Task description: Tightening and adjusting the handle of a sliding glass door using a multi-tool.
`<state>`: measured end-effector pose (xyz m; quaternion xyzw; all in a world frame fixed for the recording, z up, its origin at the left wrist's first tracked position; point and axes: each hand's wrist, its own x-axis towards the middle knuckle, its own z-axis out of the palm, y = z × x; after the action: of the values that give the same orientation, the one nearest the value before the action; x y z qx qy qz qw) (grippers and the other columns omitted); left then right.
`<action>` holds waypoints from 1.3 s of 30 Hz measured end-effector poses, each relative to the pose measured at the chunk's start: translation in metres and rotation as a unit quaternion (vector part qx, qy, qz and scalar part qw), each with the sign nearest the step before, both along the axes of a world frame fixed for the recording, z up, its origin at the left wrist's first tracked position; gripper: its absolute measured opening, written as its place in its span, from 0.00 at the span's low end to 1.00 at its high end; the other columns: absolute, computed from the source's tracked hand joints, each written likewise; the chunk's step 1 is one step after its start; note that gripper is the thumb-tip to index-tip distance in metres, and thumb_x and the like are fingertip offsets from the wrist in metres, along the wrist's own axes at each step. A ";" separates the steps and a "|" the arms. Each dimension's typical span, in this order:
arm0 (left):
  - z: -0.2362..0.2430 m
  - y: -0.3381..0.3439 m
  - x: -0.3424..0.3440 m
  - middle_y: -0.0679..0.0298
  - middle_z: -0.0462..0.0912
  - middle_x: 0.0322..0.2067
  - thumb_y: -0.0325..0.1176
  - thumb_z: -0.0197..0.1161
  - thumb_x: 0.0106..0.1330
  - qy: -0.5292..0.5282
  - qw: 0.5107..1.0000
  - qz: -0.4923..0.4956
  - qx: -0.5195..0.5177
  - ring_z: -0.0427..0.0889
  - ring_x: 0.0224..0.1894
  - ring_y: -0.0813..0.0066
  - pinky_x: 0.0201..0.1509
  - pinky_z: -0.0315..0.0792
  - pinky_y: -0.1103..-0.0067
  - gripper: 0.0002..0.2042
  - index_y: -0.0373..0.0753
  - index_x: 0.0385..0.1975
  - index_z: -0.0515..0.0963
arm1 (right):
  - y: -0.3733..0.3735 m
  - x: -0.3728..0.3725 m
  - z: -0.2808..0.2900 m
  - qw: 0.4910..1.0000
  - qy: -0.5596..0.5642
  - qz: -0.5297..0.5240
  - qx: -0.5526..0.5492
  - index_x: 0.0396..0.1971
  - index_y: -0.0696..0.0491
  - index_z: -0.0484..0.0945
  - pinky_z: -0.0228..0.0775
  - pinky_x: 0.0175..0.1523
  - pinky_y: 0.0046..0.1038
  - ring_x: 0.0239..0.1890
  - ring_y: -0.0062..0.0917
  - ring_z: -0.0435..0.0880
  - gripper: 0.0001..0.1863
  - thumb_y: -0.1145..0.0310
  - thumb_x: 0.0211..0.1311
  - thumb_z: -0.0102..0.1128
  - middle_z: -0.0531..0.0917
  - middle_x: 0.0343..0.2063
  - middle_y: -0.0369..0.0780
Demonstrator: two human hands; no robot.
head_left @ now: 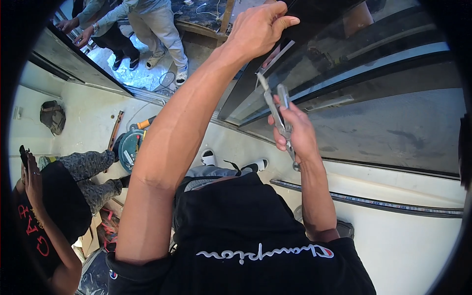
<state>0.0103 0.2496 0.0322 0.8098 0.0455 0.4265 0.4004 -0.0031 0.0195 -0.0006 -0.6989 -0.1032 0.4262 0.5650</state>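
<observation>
My left arm reaches up to the dark metal door frame point(250, 81). At the frame's upper part, my left hand point(260, 29) is closed, thumb against curled fingers; whatever it grips there is hidden. My right hand point(297, 129) is wrapped round a silver pliers-like tool point(279, 118) with two arms spread apart and pointing upward. One arm's pale tip comes close to a thin light strip point(280, 53) on the frame, below my left hand. Whether the tip touches the strip I cannot tell. Dark glass panels point(383, 118) stretch away to the right of the frame.
A person in a dark shirt point(59, 196) is close on my left. Two people point(152, 29) stand beyond the doorway. On the floor are a green round container with tools point(129, 150), an orange-handled tool point(145, 123), a backpack point(52, 117) and a long dark strip point(364, 199).
</observation>
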 end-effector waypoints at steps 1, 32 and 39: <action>0.000 0.000 -0.002 0.38 0.77 0.34 0.41 0.61 0.72 0.000 1.000 0.000 0.000 0.78 0.41 0.37 0.41 0.71 0.58 0.14 0.34 0.36 0.72 | 0.002 -0.003 0.002 0.995 0.027 -0.052 0.077 0.65 0.52 0.67 0.55 0.15 0.20 0.13 0.16 0.66 0.23 0.63 0.74 0.49 0.77 0.30 0.37; 0.002 -0.008 0.001 0.41 0.78 0.31 0.40 0.60 0.72 0.024 0.999 0.003 -0.024 0.78 0.36 0.38 0.38 0.71 0.61 0.14 0.32 0.35 0.74 | 0.019 0.007 0.036 0.915 0.183 -0.112 0.342 0.53 0.61 0.73 0.64 0.18 0.21 0.19 0.18 0.70 0.16 0.67 0.73 0.46 0.76 0.33 0.39; -0.005 -0.005 0.005 0.41 0.78 0.30 0.40 0.61 0.71 -0.022 1.000 0.014 0.001 0.79 0.37 0.38 0.37 0.71 0.61 0.14 0.33 0.35 0.74 | 0.039 0.002 0.035 0.920 0.138 -0.146 0.337 0.41 0.58 0.72 0.64 0.23 0.27 0.23 0.25 0.74 0.11 0.65 0.73 0.47 0.82 0.36 0.46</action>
<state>0.0154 0.2446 0.0269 0.7996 0.0476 0.4503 0.3945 -0.0014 0.0585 0.0346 -0.4088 -0.0587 0.3710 0.8318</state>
